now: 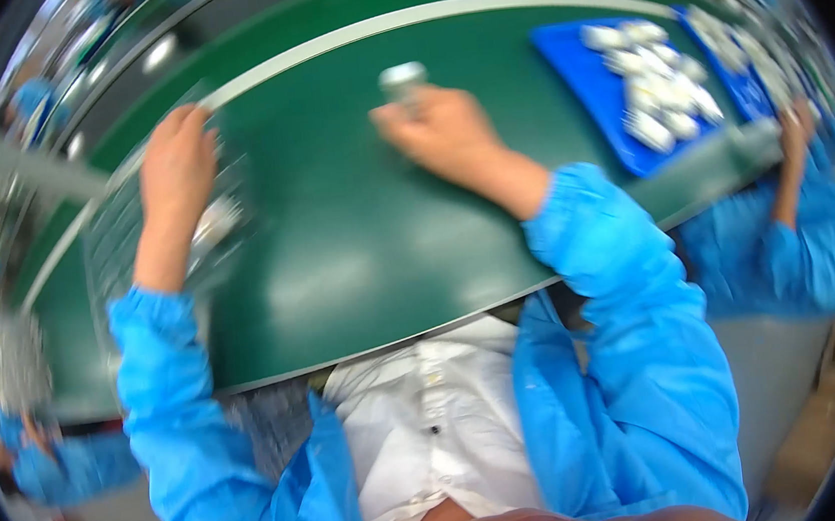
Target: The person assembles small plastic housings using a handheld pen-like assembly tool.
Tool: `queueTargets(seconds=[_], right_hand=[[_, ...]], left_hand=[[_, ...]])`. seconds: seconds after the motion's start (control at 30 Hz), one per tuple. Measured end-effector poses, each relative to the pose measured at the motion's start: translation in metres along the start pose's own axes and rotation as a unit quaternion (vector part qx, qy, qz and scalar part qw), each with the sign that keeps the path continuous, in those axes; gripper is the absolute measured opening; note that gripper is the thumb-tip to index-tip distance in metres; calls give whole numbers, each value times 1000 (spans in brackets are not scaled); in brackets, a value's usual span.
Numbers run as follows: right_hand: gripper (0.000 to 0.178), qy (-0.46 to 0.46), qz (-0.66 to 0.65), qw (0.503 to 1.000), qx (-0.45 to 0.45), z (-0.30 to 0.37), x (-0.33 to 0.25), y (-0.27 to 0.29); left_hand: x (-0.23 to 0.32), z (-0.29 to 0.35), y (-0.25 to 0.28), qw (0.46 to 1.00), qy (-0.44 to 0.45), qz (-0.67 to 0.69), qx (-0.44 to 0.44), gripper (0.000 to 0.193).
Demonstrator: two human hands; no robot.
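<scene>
Over the green table, my right hand (448, 137) is closed around a small white cylindrical piece (403, 75), whose pale top sticks up past the fingers. To the left, my left hand (176, 158) is closed with curled fingers at the far end of a clear plastic tray (120, 251). Blur hides whether those fingers grip the tray's edge or something small. Beside my left wrist, another white piece (219, 221) lies in the tray.
A blue tray (576, 74) heaped with white pieces (656, 77) stands on the green table (364, 225) at right. Beyond it is a second blue tray (719, 56), near a co-worker's hand (797, 129). A white strip (365, 26) curves along the table's far side.
</scene>
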State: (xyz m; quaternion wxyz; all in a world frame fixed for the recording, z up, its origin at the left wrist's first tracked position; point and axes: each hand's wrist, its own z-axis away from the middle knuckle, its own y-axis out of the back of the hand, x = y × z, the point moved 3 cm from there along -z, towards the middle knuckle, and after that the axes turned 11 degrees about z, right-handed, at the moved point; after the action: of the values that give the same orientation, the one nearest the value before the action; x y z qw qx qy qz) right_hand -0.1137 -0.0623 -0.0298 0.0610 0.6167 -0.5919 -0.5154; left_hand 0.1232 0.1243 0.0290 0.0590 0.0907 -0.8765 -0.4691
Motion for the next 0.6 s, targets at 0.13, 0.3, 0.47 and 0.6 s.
queueTargets(seconds=[0.13,0.3,0.47,0.6], right_hand=[[27,122,-11,992,5,12,-4,14],[18,232,-8,959,163,59,-22,85],[19,205,53,965,155,97,11,125],[19,204,61,967,138,95,24,132]], left_hand=[[110,-76,-18,978,-142,146,36,17],[232,-133,-109,910,-356,213,-20,42],[314,-139,-168,888,-381,232,-111,43],[315,-137,-168,879,-364,274,-140,34]])
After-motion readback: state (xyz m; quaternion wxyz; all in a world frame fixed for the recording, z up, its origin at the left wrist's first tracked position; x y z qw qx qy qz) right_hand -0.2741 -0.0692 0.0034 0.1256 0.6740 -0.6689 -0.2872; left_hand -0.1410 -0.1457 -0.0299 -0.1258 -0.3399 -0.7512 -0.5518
